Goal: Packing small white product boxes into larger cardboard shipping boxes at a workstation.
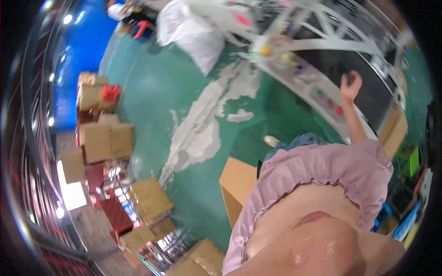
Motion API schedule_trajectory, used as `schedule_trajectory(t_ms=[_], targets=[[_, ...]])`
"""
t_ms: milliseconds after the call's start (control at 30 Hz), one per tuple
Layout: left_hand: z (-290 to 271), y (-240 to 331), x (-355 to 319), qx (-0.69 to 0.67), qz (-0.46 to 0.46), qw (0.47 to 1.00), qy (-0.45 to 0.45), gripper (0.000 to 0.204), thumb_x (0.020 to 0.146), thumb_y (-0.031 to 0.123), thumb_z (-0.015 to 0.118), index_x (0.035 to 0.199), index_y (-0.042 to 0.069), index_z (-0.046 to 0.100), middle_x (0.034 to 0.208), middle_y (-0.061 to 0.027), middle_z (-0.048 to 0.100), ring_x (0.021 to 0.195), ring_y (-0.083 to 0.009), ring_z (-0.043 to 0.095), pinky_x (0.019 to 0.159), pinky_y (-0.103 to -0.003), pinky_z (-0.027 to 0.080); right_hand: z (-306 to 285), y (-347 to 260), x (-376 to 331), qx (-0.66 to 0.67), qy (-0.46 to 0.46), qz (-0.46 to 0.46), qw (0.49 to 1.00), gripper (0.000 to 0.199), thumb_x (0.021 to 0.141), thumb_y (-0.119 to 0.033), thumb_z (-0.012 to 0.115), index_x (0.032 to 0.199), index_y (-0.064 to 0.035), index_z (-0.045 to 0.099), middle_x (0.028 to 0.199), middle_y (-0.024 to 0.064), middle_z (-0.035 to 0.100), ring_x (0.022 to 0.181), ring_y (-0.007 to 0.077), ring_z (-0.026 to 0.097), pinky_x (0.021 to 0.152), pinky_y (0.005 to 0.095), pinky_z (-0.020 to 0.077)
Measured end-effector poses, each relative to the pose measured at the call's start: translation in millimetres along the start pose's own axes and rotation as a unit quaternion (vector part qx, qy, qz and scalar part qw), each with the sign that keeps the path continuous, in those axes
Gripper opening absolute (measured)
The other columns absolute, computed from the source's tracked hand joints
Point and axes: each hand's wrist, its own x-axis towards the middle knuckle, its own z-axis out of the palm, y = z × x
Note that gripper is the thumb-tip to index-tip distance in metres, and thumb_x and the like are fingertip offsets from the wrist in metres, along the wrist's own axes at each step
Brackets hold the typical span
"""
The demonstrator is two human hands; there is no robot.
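While boxes (109,142) crowd the floor far to the left of the hand, a red thing (110,92) sits against the upper ones, with a blue surface (87,69) beyond. Nearer, but still well apart from the hand, a pale patch (202,138) streaks the green floor (147,87). Above it, up and left of the hand, slumps a white sack (193,37). Down and left of the hand stands an open carton (239,172), and a pale shoe (271,141) shows between that and the ledge (307,87).

The ledge runs just left of the hand; red bits (339,110) lie on it near the wrist, with other coloured bits farther up. A white frame (317,45) spans above the hand. The right hand (351,89) is empty, thumb and fingers wide apart in a loose curve. Behind it spreads the dark panel (377,94); whether they touch, I cannot tell. The left hand is out of view, so its state cannot be told. Right of and below the right hand are a cardboard piece (392,131) and a green crate (407,161).
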Motion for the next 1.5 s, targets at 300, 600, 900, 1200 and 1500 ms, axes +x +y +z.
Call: schedule_trajectory(t_ms=[300, 600, 900, 1200, 1500], targets=[[-73.1, 56.1, 115.4, -0.148, -0.323, 0.931, 0.083, 0.017, 0.059, 0.003, 0.063, 0.076, 0.003, 0.064, 0.074, -0.0134, 0.061, 0.067, -0.0237, 0.059, 0.060, -0.035, 0.049, 241.8, -346.5, -304.5, 0.148, -0.828, 0.194, 0.505, 0.062, 0.069, -0.033, 0.072, 0.117, -0.0034, 0.045, 0.110, 0.0106, 0.052, 0.104, 0.0196, 0.050, 0.085, 0.0317, 0.0429], [-139.3, 147.2, 382.8, -0.600, -0.337, 0.665, 0.290, 0.017, 0.056, 0.003, 0.064, 0.071, 0.002, 0.058, 0.077, -0.0087, 0.056, 0.067, -0.0269, 0.054, 0.059, -0.041, 0.047, 475.3, -538.3, -417.8, 0.080, -0.941, 0.181, 0.274, 0.092, 0.068, -0.056, 0.064, 0.133, -0.0033, 0.026, 0.126, 0.0171, 0.043, 0.114, 0.0330, 0.041, 0.083, 0.0517, 0.0415], [-326.8, 326.2, 623.5, -0.747, -0.257, 0.519, 0.328, 0.012, 0.060, 0.006, 0.058, 0.071, 0.003, 0.053, 0.074, -0.0082, 0.053, 0.066, -0.0237, 0.053, 0.055, -0.039, 0.048, 704.3, -761.7, -395.9, 0.276, -0.895, 0.095, 0.336, 0.083, 0.070, -0.051, 0.063, 0.125, 0.0042, 0.036, 0.117, 0.0180, 0.049, 0.105, 0.0246, 0.049, 0.087, 0.0351, 0.0406], [-471.5, 431.6, 977.8, -0.695, -0.201, 0.578, 0.376, 0.018, 0.058, 0.010, 0.065, 0.068, 0.000, 0.053, 0.071, -0.0098, 0.052, 0.059, -0.0235, 0.050, 0.048, -0.038, 0.041, 1010.2, -607.2, -327.4, -0.036, -0.706, 0.114, 0.698, 0.044, 0.071, -0.033, 0.063, 0.099, 0.0000, 0.060, 0.093, 0.0136, 0.063, 0.087, 0.0222, 0.059, 0.075, 0.0344, 0.0459], [-550.8, 621.1, 1302.6, -0.658, -0.269, 0.623, 0.328, 0.018, 0.058, 0.009, 0.062, 0.068, -0.003, 0.056, 0.070, -0.0146, 0.056, 0.054, -0.0273, 0.052, 0.046, -0.038, 0.043, 976.9, -246.0, -293.0, -0.358, -0.692, -0.079, 0.622, 0.032, 0.083, -0.027, 0.045, 0.103, -0.0055, 0.059, 0.098, 0.0189, 0.060, 0.098, 0.0330, 0.055, 0.084, 0.0435, 0.0412]])
